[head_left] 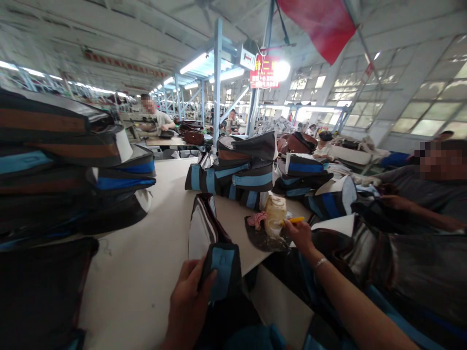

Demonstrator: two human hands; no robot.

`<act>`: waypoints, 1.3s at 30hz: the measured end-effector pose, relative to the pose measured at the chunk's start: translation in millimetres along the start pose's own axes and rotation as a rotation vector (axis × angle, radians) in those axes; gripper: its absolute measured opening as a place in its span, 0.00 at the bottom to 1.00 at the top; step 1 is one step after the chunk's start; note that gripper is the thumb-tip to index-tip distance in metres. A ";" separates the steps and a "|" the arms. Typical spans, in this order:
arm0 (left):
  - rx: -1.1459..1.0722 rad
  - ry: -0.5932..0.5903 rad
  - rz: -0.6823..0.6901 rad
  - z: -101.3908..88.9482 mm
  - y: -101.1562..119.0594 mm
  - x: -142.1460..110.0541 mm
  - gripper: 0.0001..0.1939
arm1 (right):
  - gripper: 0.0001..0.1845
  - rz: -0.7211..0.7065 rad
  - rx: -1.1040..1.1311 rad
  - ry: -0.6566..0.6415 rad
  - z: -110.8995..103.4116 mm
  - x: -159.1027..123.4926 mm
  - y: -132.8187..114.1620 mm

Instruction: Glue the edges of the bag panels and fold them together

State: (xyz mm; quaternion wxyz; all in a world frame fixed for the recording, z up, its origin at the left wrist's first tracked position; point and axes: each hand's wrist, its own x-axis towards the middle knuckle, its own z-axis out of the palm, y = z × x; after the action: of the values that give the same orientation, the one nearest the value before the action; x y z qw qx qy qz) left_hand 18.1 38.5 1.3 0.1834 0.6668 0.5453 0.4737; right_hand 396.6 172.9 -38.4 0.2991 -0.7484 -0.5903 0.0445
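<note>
My left hand (191, 296) is closed on the near end of a dark unfinished bag (221, 272) with a light-blue panel, its thumb pressed on that panel. The bag's open side shows white lining and a dark red-brown edge. My right hand (301, 236) pinches a yellow-handled brush (294, 220) beside a cut-open, yellowish plastic jug (275, 209); the brush's working end is not clearly visible. The jug is smeared with whitish residue and stands on a dark, stained pad (260, 236). A crumpled pink cloth (256, 219) lies against the jug's left side.
Stacked dark bags with brown and blue stripes (69, 160) rise on the left of the pale table (134, 272). More blue-striped bags (251, 177) are piled behind the jug. A co-worker in a dark shirt (430, 199) sits at the right, near further bag pieces (426, 267).
</note>
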 end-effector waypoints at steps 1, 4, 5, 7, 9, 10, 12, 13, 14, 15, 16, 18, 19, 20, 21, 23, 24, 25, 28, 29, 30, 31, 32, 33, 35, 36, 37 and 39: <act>-0.009 -0.010 0.011 0.7 2.9 3.7 0.15 | 0.18 0.033 0.016 0.009 -0.6 1.4 -2.6; -0.038 -0.049 0.019 1.6 10.4 13.7 0.16 | 0.20 0.113 0.061 0.036 -3.6 2.2 -12.6; -0.050 -0.069 0.020 0.6 12.7 16.3 0.17 | 0.20 0.115 0.076 0.046 -6.7 1.2 -16.4; -0.077 -0.111 0.018 -3.7 17.8 20.4 0.17 | 0.19 0.083 0.114 0.071 -18.0 -1.3 -25.5; -0.120 -0.150 0.016 -10.1 24.6 23.5 0.17 | 0.19 0.036 0.171 0.102 -36.0 -2.9 -38.6; -0.149 -0.169 0.018 -13.3 28.6 24.8 0.17 | 0.19 0.014 0.208 0.119 -47.1 -3.4 -47.6; -0.210 -0.212 0.027 -18.6 37.1 27.4 0.17 | 0.21 -0.029 0.293 0.152 -72.6 -5.3 -72.3; -0.237 -0.233 0.034 -20.2 41.1 28.6 0.16 | 0.22 -0.053 0.334 0.164 -86.3 -7.9 -88.4; -0.261 -0.251 0.038 -21.1 44.7 29.6 0.16 | 0.23 -0.084 0.388 0.170 -100.0 -12.1 -106.8; -0.283 -0.266 0.036 -21.3 47.8 30.2 0.16 | 0.23 -0.122 0.447 0.164 -113.2 -18.1 -127.0; -0.303 -0.278 0.030 -20.9 50.3 30.5 0.16 | 0.23 -0.172 0.517 0.149 -125.0 -25.8 -148.2; -0.343 -0.303 0.007 -19.1 54.0 29.7 0.16 | 0.18 -0.338 0.808 0.040 -142.6 -43.8 -189.6; -0.361 -0.316 -0.006 -18.2 55.4 28.8 0.16 | 0.17 -0.396 0.849 -0.034 -147.7 -52.6 -207.7; -0.376 -0.327 -0.016 -17.5 56.6 27.6 0.16 | 0.15 -0.450 0.854 -0.096 -150.3 -60.1 -222.9; -0.386 -0.335 -0.022 -17.2 57.6 26.3 0.16 | 0.14 -0.499 0.808 -0.165 -150.8 -65.7 -234.8; -0.389 -0.336 -0.027 -18.1 58.8 23.9 0.16 | 0.13 -0.584 0.624 -0.242 -148.5 -70.4 -248.7; -0.384 -0.332 -0.025 -19.1 59.0 23.0 0.15 | 0.13 -0.614 0.525 -0.243 -147.1 -70.0 -251.5; -0.381 -0.326 -0.025 -20.3 58.9 22.2 0.15 | 0.13 -0.634 0.444 -0.216 -146.3 -68.6 -252.5; -0.379 -0.319 -0.030 -24.2 57.3 20.6 0.14 | 0.14 -0.646 0.369 -0.082 -148.5 -64.9 -250.9; -0.380 -0.321 -0.030 -25.1 56.6 20.2 0.14 | 0.14 -0.648 0.379 -0.071 -149.7 -65.5 -250.3; -0.380 -0.324 -0.032 -25.9 56.0 19.7 0.14 | 0.15 -0.653 0.385 -0.082 -150.6 -67.1 -249.9; -0.379 -0.326 -0.036 -26.5 55.4 19.4 0.14 | 0.15 -0.655 0.383 -0.105 -150.8 -69.6 -249.5; -0.379 -0.324 -0.043 -27.0 55.0 19.1 0.14 | 0.15 -0.654 0.372 -0.130 -150.4 -72.4 -248.7; -0.379 -0.317 -0.053 -27.6 54.7 18.9 0.15 | 0.15 -0.648 0.357 -0.147 -149.5 -75.1 -247.3; -0.378 -0.303 -0.063 -29.2 54.6 18.8 0.16 | 0.16 -0.630 0.350 -0.133 -147.0 -79.3 -241.8; -0.376 -0.298 -0.060 -30.1 54.8 18.9 0.16 | 0.16 -0.624 0.369 -0.114 -145.7 -80.5 -237.8; -0.371 -0.293 -0.051 -31.0 55.2 19.2 0.15 | 0.16 -0.623 0.399 -0.093 -144.6 -80.9 -233.4; -0.345 -0.292 -0.024 -32.2 56.2 19.6 0.15 | 0.15 -0.640 0.439 -0.061 -142.9 -79.6 -224.4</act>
State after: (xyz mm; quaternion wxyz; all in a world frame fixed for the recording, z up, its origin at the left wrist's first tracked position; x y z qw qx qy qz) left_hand 21.6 28.5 68.1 0.3771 0.6806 0.4318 0.4563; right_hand 240.5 71.8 167.8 0.4333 -0.4430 -0.7789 0.0965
